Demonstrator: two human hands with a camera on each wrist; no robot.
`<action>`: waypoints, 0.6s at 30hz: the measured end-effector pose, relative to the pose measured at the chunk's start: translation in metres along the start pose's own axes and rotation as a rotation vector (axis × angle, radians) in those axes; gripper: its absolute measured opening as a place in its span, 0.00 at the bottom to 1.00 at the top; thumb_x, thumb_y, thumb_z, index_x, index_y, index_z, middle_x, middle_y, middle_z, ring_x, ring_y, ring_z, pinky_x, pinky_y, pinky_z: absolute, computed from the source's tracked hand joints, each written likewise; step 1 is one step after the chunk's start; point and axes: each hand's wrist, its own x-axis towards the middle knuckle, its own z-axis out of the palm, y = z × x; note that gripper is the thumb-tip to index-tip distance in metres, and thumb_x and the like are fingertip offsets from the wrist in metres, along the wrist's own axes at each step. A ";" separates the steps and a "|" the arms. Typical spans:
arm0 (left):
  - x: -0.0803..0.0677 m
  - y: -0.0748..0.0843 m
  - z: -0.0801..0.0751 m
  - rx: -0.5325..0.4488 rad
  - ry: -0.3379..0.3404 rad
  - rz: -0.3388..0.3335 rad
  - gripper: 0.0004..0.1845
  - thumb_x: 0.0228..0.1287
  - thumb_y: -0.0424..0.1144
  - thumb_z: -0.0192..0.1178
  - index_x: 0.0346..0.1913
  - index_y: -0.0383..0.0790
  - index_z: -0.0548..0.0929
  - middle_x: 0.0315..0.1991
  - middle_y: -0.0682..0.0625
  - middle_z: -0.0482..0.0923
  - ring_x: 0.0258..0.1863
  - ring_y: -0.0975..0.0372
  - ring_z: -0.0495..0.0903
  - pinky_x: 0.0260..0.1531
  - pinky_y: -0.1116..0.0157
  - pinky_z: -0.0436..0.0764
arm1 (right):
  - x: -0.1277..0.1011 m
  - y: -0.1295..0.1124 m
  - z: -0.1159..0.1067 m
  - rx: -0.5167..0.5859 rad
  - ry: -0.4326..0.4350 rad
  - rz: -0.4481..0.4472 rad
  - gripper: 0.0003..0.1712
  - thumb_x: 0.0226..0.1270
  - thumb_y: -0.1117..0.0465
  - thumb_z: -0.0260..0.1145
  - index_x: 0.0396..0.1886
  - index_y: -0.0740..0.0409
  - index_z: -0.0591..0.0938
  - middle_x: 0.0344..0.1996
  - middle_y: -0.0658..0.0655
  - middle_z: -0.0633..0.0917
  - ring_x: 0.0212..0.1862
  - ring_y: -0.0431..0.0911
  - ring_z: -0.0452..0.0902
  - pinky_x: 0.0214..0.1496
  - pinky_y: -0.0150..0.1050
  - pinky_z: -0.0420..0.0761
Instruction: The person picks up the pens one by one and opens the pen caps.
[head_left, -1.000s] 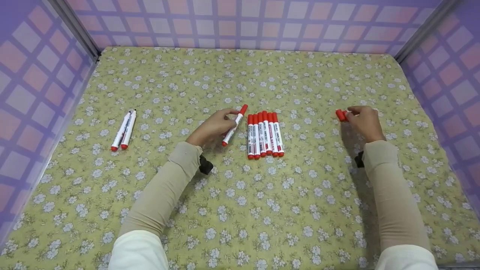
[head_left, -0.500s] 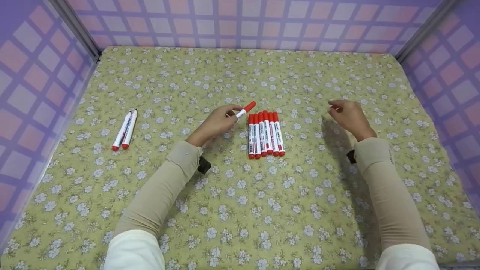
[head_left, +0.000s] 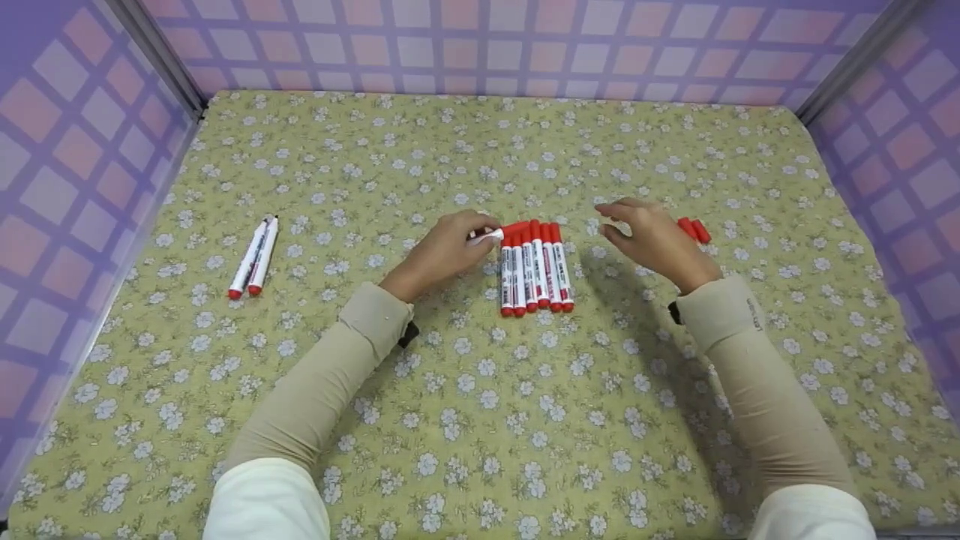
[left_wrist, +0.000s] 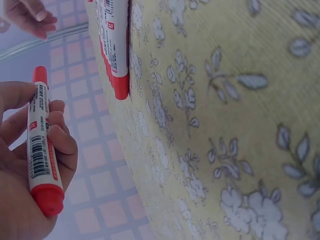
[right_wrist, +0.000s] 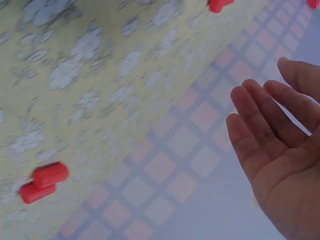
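Your right hand (head_left: 652,241) has left the two red caps (head_left: 694,229), now empty and relaxed.
Left hand (head_left: 448,250) grips a marker (left_wrist: 42,148) beside the marker row (head_left: 535,266); a careless nudge could scatter it.

- A staged recording booth, not a lived-in room: a flat tabletop under a yellow-green floral cloth (head_left: 480,420).
- Purple checked wall panels (head_left: 480,45) stand at nine, twelve and three o'clock (metal strips at both far corners).

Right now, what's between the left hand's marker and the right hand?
In the head view, the row of red-capped markers lies on the cloth between the marker held by the left hand and the open right hand.
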 end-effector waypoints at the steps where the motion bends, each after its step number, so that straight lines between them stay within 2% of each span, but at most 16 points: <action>1: 0.000 0.001 0.000 0.011 0.001 0.009 0.17 0.72 0.45 0.52 0.58 0.46 0.80 0.51 0.51 0.78 0.46 0.63 0.76 0.47 0.62 0.77 | 0.001 -0.005 0.001 -0.009 0.008 -0.037 0.21 0.70 0.63 0.61 0.61 0.63 0.77 0.52 0.66 0.82 0.52 0.58 0.79 0.51 0.52 0.80; 4: -0.001 0.005 0.001 0.044 -0.003 0.029 0.17 0.72 0.45 0.53 0.58 0.45 0.81 0.48 0.50 0.78 0.43 0.62 0.76 0.44 0.62 0.78 | 0.002 -0.018 0.003 -0.019 0.015 -0.130 0.22 0.70 0.61 0.61 0.61 0.63 0.77 0.54 0.65 0.81 0.55 0.58 0.79 0.53 0.51 0.80; 10: -0.003 0.014 0.004 0.169 -0.021 0.057 0.20 0.70 0.48 0.56 0.59 0.44 0.80 0.48 0.49 0.77 0.44 0.60 0.76 0.45 0.62 0.78 | 0.005 -0.042 0.009 -0.008 0.019 -0.284 0.22 0.70 0.61 0.61 0.61 0.63 0.76 0.55 0.64 0.80 0.57 0.57 0.77 0.56 0.50 0.78; 18: -0.007 0.020 0.007 0.236 0.004 0.142 0.17 0.69 0.45 0.58 0.57 0.46 0.81 0.43 0.48 0.76 0.38 0.60 0.73 0.40 0.62 0.77 | 0.008 -0.062 0.017 -0.049 0.026 -0.383 0.22 0.67 0.63 0.64 0.59 0.64 0.78 0.52 0.64 0.82 0.52 0.55 0.80 0.52 0.46 0.81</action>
